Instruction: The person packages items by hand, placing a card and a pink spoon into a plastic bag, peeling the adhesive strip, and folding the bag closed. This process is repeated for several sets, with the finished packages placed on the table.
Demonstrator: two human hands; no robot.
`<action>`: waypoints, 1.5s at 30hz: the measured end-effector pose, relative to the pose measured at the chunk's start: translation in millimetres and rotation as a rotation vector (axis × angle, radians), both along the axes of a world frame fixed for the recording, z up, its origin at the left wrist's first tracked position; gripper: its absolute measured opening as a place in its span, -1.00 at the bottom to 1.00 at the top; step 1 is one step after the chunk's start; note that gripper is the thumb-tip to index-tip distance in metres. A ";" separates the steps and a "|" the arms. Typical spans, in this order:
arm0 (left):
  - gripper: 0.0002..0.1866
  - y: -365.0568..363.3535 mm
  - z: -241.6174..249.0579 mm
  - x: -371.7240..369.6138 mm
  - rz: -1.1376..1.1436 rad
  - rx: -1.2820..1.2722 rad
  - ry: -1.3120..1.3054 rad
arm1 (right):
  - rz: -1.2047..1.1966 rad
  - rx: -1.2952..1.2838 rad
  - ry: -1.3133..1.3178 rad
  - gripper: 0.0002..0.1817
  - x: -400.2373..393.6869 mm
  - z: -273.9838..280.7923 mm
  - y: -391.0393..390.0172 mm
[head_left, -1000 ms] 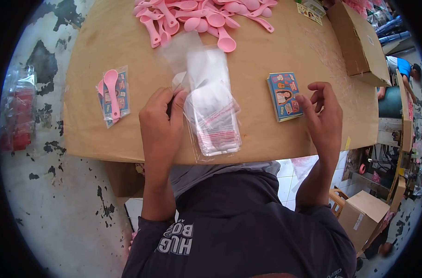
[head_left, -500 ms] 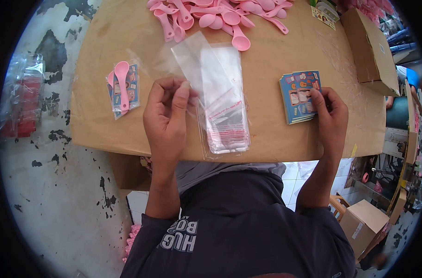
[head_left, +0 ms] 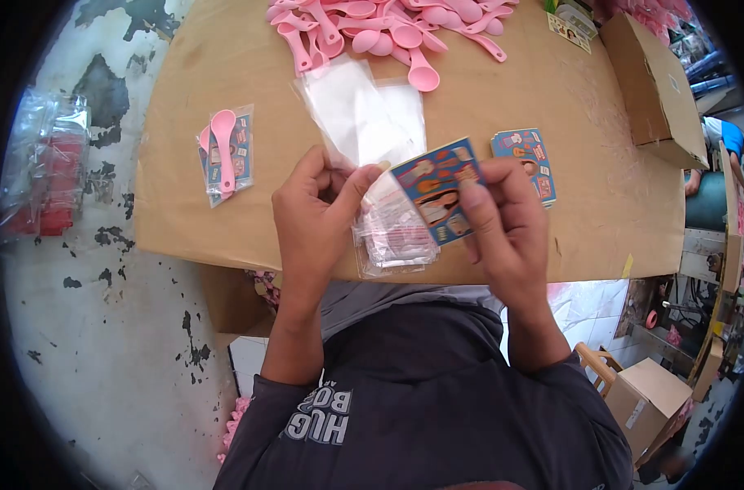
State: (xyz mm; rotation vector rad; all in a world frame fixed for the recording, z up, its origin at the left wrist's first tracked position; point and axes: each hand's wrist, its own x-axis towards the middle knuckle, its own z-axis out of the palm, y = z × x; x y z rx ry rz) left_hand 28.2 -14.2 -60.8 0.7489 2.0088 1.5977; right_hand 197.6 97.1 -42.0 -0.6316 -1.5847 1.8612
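My left hand [head_left: 319,216] pinches the mouth of a clear plastic bag [head_left: 333,102] between thumb and fingers. Below that bag lies a pile of clear bags [head_left: 396,237] with pinkish-red printed strips. In my right hand [head_left: 511,216] is a blue printed card [head_left: 439,192], tilted, its upper left corner right at my left fingertips and the bag's mouth. Behind my right hand sits the stack of matching cards [head_left: 523,147], partly hidden by my fingers. To the left, pink spoons [head_left: 223,147] rest on a bagged card [head_left: 241,155].
Many pink spoons [head_left: 388,28] are heaped at the table's far edge. A cardboard box [head_left: 654,90] stands at the far right of the brown-covered table [head_left: 609,220]. Plastic-wrapped red packs [head_left: 57,175] lie at the far left. Another person's arm [head_left: 694,181] shows at the right edge.
My right hand has lifted a card from the stack and carried it left to the bag. My left hand, still pinching the bag, has shifted slightly right.
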 end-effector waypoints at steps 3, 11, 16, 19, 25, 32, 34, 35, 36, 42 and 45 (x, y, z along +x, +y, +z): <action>-0.72 -2.0 -3.7 -1.8 0.005 -0.071 0.067 | 0.033 0.304 -0.057 -0.83 -9.7 -18.5 -1.3; -0.84 -19.0 -0.9 -41.5 0.165 0.123 -0.005 | 0.033 0.494 -0.323 -0.87 -13.7 -13.3 0.1; -0.70 -22.1 10.7 -42.8 0.152 0.500 -0.330 | 0.017 0.322 -0.183 -0.86 -8.9 -13.4 2.7; -0.68 -15.6 9.8 -35.6 0.125 0.631 -0.564 | -0.035 0.188 -0.093 -0.84 -8.4 -7.1 5.8; -0.65 2.4 4.9 -9.5 -0.022 0.560 -0.506 | -0.057 0.183 -0.100 -0.80 -11.3 -10.0 13.2; -0.62 10.9 1.4 7.8 -0.114 0.605 -0.619 | -0.027 -0.021 -0.028 -0.81 -17.3 1.4 9.4; -0.61 10.9 2.2 8.7 -0.111 0.605 -0.619 | 0.008 -0.054 -0.075 -0.80 -15.7 1.3 10.4; -0.60 11.5 2.8 9.4 -0.114 0.603 -0.621 | 0.061 -0.011 -0.142 -0.80 -14.5 -0.8 11.3; -0.60 12.8 4.2 10.9 -0.113 0.603 -0.622 | 0.111 0.032 -0.209 -0.79 -13.7 -2.9 11.4; -0.62 14.2 0.2 15.1 -0.101 0.567 -0.626 | 0.138 -0.024 -0.104 -0.75 -11.6 -2.0 17.5; -0.67 16.5 2.2 19.2 -0.086 0.610 -0.603 | 0.098 -0.076 -0.028 -0.76 -11.5 -8.8 19.7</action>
